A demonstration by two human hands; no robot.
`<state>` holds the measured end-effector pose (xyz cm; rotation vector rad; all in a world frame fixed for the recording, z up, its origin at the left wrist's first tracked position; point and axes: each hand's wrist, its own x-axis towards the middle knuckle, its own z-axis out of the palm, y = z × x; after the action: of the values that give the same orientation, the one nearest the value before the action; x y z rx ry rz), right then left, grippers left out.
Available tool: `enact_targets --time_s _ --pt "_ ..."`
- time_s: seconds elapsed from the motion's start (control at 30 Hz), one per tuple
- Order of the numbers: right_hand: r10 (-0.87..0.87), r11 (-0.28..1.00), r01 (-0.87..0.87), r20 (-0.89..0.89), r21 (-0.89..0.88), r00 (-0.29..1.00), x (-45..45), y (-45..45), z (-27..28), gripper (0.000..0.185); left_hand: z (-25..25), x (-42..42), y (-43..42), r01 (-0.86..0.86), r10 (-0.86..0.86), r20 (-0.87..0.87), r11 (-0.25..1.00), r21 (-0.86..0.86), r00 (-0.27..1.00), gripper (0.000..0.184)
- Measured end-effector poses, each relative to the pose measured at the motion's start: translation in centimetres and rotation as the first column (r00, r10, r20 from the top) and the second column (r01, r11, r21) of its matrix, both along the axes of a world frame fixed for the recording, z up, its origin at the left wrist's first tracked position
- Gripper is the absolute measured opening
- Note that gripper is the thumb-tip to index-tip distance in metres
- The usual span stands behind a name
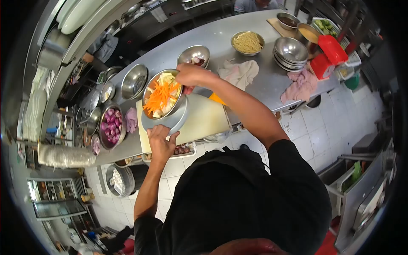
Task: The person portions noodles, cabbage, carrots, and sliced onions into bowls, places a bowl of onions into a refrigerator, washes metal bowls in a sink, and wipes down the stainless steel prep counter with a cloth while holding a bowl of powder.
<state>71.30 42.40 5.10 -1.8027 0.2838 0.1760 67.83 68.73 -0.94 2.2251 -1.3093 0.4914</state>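
My right hand [190, 77] is closed on the right rim of a metal bowl [181, 101]. Shredded carrot [160, 96] lies in the bowl over pale chopped vegetable pieces. Under the bowl is a round grey object [173, 125], mostly covered, so its kind is unclear. My left hand [159, 142] grips the near edge of that grey object, thumb out to the right. Both stand over a cream cutting board [207, 114] on the steel counter. Beyond my right hand, another metal bowl [192, 53] contains a few pale and dark red pieces.
Left of the board are a bowl of purple onions [112, 125] and an upright-leaning metal bowl [134, 81]. To the right lie a whitish cloth [240, 73], a noodle bowl [247, 43], stacked bowls [290, 53] and a red container [321, 67]. Another person [255, 6] is across the counter.
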Motion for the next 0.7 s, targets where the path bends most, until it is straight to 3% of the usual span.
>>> enact_targets --time_s 0.13,0.47,0.6,0.7 --pt "-0.061 0.997 0.061 0.011 0.046 0.998 0.3 0.8 -0.6 0.031 -0.6 2.0 0.8 0.066 -0.066 0.044 0.998 -0.014 0.997 0.028" --pt "-0.210 0.956 0.220 0.074 -0.192 0.975 1.6 3.3 -2.6 0.026 -2.8 6.2 1.5 0.175 -0.170 0.095 0.983 -0.050 0.981 0.029" --pt "-0.191 0.965 0.212 0.140 -0.153 0.971 2.2 2.7 -5.0 0.036 -4.9 8.7 0.8 0.199 -0.192 0.074 0.975 -0.099 0.979 0.028" --pt "-0.378 0.922 0.388 0.204 -0.009 0.903 1.0 1.8 -4.6 0.037 -6.0 11.0 -0.6 0.162 -0.148 0.102 0.976 -0.144 0.984 0.028"
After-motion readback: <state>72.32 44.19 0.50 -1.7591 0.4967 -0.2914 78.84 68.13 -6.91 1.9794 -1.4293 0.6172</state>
